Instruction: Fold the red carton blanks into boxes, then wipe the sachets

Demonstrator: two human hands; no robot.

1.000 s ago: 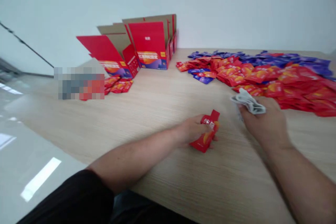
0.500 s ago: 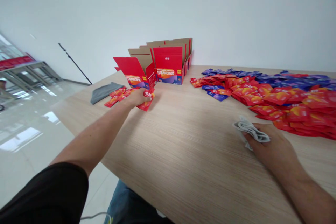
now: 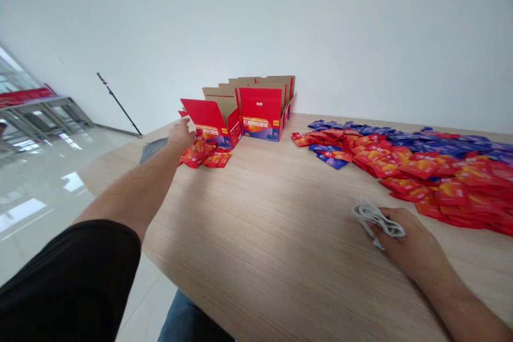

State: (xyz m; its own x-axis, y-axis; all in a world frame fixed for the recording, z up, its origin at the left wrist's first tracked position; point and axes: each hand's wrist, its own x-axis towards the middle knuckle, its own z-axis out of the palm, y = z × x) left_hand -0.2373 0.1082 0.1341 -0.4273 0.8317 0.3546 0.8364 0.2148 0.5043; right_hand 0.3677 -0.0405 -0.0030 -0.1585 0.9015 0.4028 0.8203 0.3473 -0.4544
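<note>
My left hand (image 3: 181,132) is above the far left of the table, fingers apart, holding nothing, just over some red sachets (image 3: 196,153) in front of an open red box (image 3: 206,116). Beside it, partly behind my forearm, lies a grey cloth (image 3: 153,148). At the right, my right hand (image 3: 401,230) is closed on a folded white cloth (image 3: 379,219), low over the wooden table (image 3: 272,224). A large heap of red sachets (image 3: 420,165) spreads beyond that hand, with blue sachets (image 3: 433,139) along its back.
A second open box (image 3: 261,113) stands right of the first, with more open boxes behind it against the white wall. Blue sachets (image 3: 332,159) lie at the heap's left end. A black pole (image 3: 118,102) leans beyond the table's left side.
My left hand has let go of a red sachet, which now lies with the others, and has moved left and up. The view has tilted slightly; my right hand still holds the cloth.
</note>
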